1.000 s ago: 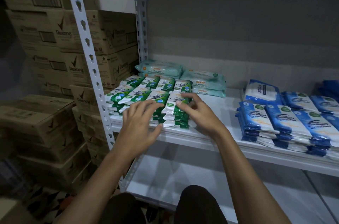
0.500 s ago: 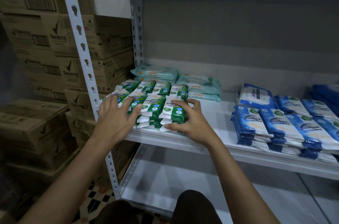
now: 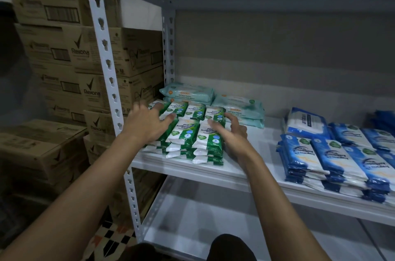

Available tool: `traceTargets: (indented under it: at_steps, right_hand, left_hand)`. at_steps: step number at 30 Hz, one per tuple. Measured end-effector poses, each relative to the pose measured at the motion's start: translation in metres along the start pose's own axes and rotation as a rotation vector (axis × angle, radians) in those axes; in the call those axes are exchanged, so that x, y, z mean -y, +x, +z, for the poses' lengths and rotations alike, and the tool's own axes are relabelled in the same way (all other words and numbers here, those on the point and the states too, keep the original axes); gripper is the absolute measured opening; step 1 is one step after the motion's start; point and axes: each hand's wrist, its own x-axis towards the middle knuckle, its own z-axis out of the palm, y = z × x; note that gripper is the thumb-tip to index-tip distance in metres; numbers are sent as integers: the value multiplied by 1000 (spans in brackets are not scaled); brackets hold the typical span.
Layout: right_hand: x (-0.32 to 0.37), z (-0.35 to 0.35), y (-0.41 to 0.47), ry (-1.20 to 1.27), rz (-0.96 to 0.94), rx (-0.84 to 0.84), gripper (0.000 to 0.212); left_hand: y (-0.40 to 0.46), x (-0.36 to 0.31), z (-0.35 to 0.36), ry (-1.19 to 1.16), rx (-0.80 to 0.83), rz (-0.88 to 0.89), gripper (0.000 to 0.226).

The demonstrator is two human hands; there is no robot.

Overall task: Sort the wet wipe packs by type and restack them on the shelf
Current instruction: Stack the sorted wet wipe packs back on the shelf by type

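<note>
Both hands on the green wipe packs, stacked in two rows at the left end of the white shelf.

Left hand: fingers spread and near straight, lying flat over the left-side stacks, tips touching the tops of the back-row packs. Nothing pinched or wrapped. The hand is a bit motion-blurred.

Right hand: fingers loosely curved, pressed against the right edge of the front-right stack, tips reaching the rear-right pack. Flat contact along the side, no grip that I can see.

Just beyond both sets of fingertips, against the back wall: pale teal wipe packs, two piles side by side, the right pile touching or nearly touching the green rows; can't tell which.

Well right of the right hand's fingers, same shelf: blue wipe packs in stacks, with a gap of bare shelf between.

Left of the left hand's fingers, past the shelf upright: stacked cardboard boxes.
</note>
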Motion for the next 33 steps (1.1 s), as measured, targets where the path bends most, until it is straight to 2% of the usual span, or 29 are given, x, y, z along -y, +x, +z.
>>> traceTargets:
  at_steps: [4, 7, 10, 14, 19, 23, 26, 29, 33]
  right_hand:
    - [7, 21, 28, 43, 43, 39, 101]
    - [2, 26, 42, 82, 0, -103, 87]
    - [-3, 29, 47, 103, -39, -208, 67]
    - [-1, 28, 51, 65, -60, -265, 59]
    - [-2, 31, 54, 22, -73, -303, 50]
    - [-6, 33, 58, -20, -93, -379, 44]
    - [-4, 32, 55, -79, -133, -455, 30]
    - [-5, 30, 52, -98, -141, -447, 18]
    - [-2, 30, 47, -158, -121, -550, 33]
  left_hand:
    - [23, -5, -2, -2, 249, -58, 85]
    - [30, -6, 2, -6, 326, -76, 95]
    - [37, -3, 5, -6, 295, -77, 95]
    - [44, 1, 13, -61, 234, -69, 94]
    - [49, 3, 12, -120, 294, -79, 96]
    - [54, 5, 6, -43, 299, -44, 95]
    - [53, 3, 8, 36, 296, -26, 92]
    - [50, 0, 14, 62, 275, -33, 88]
    - [42, -2, 13, 89, 247, -59, 86]
